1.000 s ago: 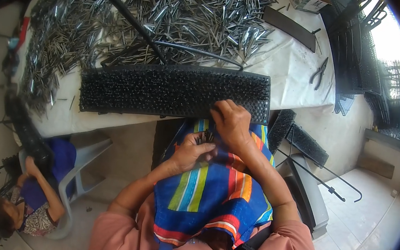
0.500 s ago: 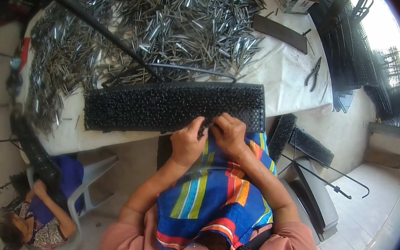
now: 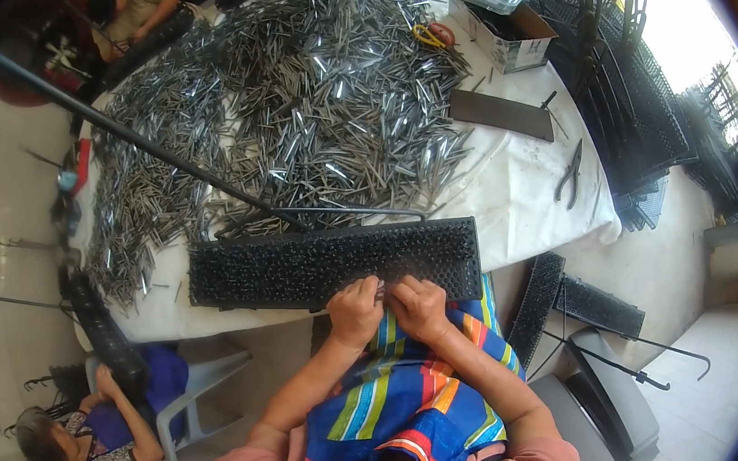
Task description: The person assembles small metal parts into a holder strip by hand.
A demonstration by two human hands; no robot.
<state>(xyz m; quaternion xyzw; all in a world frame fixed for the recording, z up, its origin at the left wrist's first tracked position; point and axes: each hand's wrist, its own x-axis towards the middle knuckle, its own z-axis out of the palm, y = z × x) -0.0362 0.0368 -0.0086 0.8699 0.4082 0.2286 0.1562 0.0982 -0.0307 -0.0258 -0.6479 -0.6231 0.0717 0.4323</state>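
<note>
A long black perforated panel (image 3: 319, 266), its face thick with short dark bits, leans on the table edge over my lap. My left hand (image 3: 356, 311) is closed in a pinch at the panel's near edge. Beside it, almost touching, my right hand (image 3: 417, 309) is also pinched, with its fingertips turned toward the left ones. Something small and dark shows between the fingers, too hidden to name. A dark metal rod (image 3: 142, 145) runs from the panel's back edge to the upper left. Behind the panel lies a big heap of thin metal strips (image 3: 339, 91).
Pliers (image 3: 570, 176), a brown flat plate (image 3: 502, 115) and an open carton (image 3: 521, 52) lie on the right of the white-covered table (image 3: 561, 221). More black panels (image 3: 597, 304) stand at the lower right. Co-workers sit at left, one by a white chair (image 3: 204, 403).
The view has tilted up, showing more of the table's far side and another person there. My hands remain pinched close together at the panel's near edge.
</note>
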